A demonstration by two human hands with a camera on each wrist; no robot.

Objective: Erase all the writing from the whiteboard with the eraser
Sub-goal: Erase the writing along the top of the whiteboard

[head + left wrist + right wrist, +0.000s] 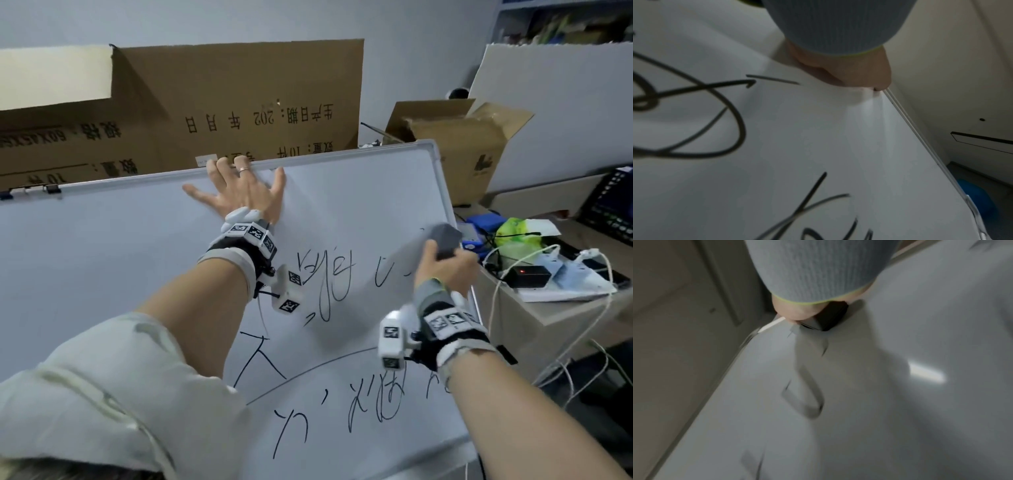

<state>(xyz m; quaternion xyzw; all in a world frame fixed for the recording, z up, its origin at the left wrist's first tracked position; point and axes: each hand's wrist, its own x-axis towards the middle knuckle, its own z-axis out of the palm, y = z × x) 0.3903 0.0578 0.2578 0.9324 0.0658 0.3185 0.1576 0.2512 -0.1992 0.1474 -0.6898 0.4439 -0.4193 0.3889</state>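
Note:
A large whiteboard [102,260] leans before me, tilted, with black handwriting [329,284] across its middle and lower right. My left hand [239,188] lies flat with spread fingers at the board's top edge, fingertips over the frame. My right hand [445,267] grips a dark grey eraser [445,240] and presses it on the board near the right edge. The right wrist view shows the eraser [828,319] against the board, blurred, with smeared strokes [805,395] below it. Near the left hand [849,71] in the left wrist view are thick black strokes [694,113].
A big flattened cardboard box [212,109] stands behind the board. An open carton [459,144] sits at the back right. A desk [548,308] to the right carries a black adapter [527,275], white cables, a blue box and a green bag.

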